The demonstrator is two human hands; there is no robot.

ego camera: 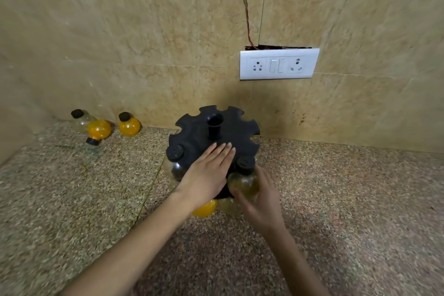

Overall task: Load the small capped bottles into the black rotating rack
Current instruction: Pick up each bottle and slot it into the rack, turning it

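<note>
The black rotating rack (216,132) stands on the speckled counter near the wall, with notched slots around its top and a central post. My left hand (209,173) lies flat, fingers together, on the rack's top. My right hand (259,202) cups a round bottle of brownish-yellow contents (243,185) whose black cap (245,163) sits in a slot at the front right. Another capped bottle (176,158) hangs in a slot at the front left. An orange bottle (205,209) and a pale one (229,206) show under the rack's front edge.
Three loose bottles lie at the back left by the wall: a clear one (81,119), an orange one on its side (98,131) and an upright orange one (129,125). A white socket plate (278,63) with a hanging wire is on the tiled wall.
</note>
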